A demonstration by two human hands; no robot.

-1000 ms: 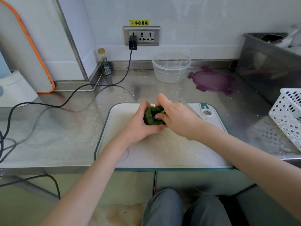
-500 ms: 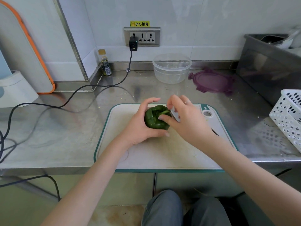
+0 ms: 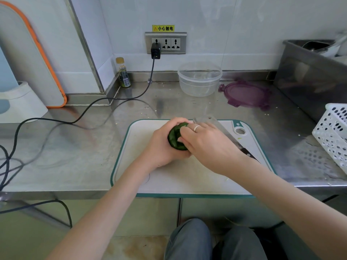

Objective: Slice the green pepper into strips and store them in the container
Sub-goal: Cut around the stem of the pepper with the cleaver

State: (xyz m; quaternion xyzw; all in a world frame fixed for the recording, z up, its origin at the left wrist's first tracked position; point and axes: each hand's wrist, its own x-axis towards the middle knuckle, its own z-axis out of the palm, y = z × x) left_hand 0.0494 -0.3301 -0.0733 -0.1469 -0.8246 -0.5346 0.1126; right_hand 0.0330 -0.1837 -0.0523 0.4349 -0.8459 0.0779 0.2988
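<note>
A dark green pepper point(image 3: 175, 137) sits over the white, teal-rimmed cutting board point(image 3: 169, 177). My left hand point(image 3: 162, 145) cups it from the left and underneath. My right hand point(image 3: 208, 145), wearing a ring, has its fingers curled onto the pepper's top and right side. A cleaver point(image 3: 223, 132) lies flat on the board behind my right hand, blade pointing away and its dark handle toward the right. The clear round container point(image 3: 200, 79) stands open and empty at the back of the counter, with its purple lid point(image 3: 246, 94) lying to its right.
A black cable point(image 3: 112, 99) runs from the wall socket across the left counter. A small bottle point(image 3: 124, 74) stands in the back corner. A white perforated basket point(image 3: 333, 132) and a steel bin point(image 3: 309, 79) are on the right.
My right hand, which had lifted off with fingers near the stem, has come back down over the pepper. The cleaver blade is now visible behind it.
</note>
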